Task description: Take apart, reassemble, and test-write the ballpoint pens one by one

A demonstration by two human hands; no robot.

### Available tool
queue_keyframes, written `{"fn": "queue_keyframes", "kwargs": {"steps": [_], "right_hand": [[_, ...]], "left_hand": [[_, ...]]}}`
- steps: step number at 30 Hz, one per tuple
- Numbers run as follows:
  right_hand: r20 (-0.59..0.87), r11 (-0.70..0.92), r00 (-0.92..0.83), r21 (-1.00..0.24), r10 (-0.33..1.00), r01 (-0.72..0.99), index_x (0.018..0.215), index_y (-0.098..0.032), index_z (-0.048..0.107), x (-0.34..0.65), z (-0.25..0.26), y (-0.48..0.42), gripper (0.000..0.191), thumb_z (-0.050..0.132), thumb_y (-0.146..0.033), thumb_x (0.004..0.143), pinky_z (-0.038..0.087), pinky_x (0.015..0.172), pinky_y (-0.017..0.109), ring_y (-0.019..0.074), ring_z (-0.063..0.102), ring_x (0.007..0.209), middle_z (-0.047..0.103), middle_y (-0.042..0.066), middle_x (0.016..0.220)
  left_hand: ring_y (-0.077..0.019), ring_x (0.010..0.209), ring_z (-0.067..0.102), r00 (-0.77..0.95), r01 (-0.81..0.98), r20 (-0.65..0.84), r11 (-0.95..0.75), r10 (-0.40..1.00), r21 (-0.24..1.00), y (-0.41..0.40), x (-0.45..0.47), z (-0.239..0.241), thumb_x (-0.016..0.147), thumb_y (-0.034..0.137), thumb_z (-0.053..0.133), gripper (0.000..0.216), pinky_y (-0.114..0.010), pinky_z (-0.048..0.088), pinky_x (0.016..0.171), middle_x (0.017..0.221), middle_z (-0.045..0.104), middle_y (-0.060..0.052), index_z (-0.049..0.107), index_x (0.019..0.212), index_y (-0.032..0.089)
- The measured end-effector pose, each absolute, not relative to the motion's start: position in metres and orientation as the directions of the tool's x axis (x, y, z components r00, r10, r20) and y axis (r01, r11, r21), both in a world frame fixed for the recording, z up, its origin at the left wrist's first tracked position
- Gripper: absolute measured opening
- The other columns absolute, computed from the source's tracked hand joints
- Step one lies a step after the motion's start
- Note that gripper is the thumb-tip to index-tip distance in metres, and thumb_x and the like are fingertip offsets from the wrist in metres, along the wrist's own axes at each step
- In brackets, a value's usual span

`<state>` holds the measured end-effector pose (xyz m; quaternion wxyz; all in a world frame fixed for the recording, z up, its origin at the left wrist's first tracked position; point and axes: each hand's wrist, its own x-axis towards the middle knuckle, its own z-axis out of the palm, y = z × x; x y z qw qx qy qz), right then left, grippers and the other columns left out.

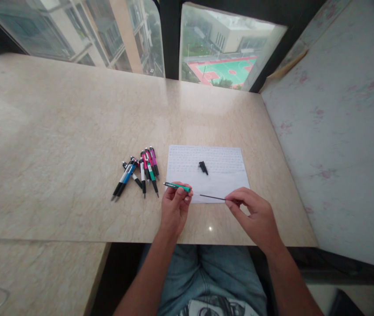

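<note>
My left hand [174,206] is closed around a green pen barrel [176,186], held level above the table's near edge. My right hand [254,210] pinches a thin dark refill [212,197] whose tip points left at the barrel's open end, a short gap between them. Both hands hover over the front edge of a white sheet of paper [221,177] with faint writing. A small black pen part [203,167] lies on the sheet's middle.
Several pens [139,173], blue, pink, green and black, lie in a loose pile left of the sheet on the beige marble table [75,131]. A window runs behind the table; a pale wall [338,131] stands at the right.
</note>
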<state>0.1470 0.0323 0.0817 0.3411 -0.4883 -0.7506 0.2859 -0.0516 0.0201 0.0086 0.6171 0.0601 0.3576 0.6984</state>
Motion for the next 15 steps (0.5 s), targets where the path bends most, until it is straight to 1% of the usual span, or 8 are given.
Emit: {"fn": "queue_keyframes", "kwargs": {"steps": [5,9,12,15], "right_hand": [[0.271,0.349,-0.221,-0.771,0.937,0.533,0.084,-0.025,0.066,0.143,0.08,0.035,0.009,0.061,-0.018,0.088,0.051,0.065,0.032,0.0175,0.062,0.072,0.068,0.002,0.079],[0.267,0.354,-0.239,-0.788,0.934,0.504,0.082,-0.024,0.068,0.134,0.073,0.035,0.01,0.061,-0.018,0.088,0.05,0.064,0.031,0.0162,0.061,0.069,0.068,0.002,0.078],[0.259,0.348,-0.241,-0.795,0.935,0.496,0.082,-0.022,0.069,0.125,0.069,0.034,0.009,0.062,-0.018,0.087,0.05,0.063,0.029,0.0149,0.059,0.066,0.066,0.001,0.075],[0.235,0.322,-0.231,-0.806,0.944,0.496,0.09,-0.021,0.07,0.119,0.065,0.033,0.01,0.062,-0.017,0.087,0.05,0.065,0.028,0.0144,0.059,0.066,0.066,0.001,0.075]], "left_hand": [[-0.0074,0.066,0.063,-0.255,-0.792,-0.364,0.023,0.896,0.611,0.021,-0.05,0.008,0.067,0.03,0.085,0.027,-0.016,0.049,0.059,0.081,0.069,-0.001,0.066,0.083,0.018],[-0.0076,0.066,0.065,-0.234,-0.77,-0.345,0.043,0.909,0.637,0.021,-0.048,0.009,0.066,0.027,0.086,0.027,-0.016,0.05,0.06,0.081,0.071,-0.001,0.067,0.082,0.018],[-0.0087,0.064,0.065,-0.205,-0.739,-0.33,0.075,0.922,0.669,0.02,-0.045,0.011,0.065,0.026,0.087,0.027,-0.017,0.05,0.06,0.078,0.071,-0.001,0.067,0.081,0.017],[-0.0101,0.064,0.067,-0.181,-0.722,-0.339,0.109,0.923,0.683,0.02,-0.044,0.011,0.065,0.028,0.086,0.029,-0.018,0.051,0.061,0.076,0.073,-0.002,0.069,0.085,0.017]]}}
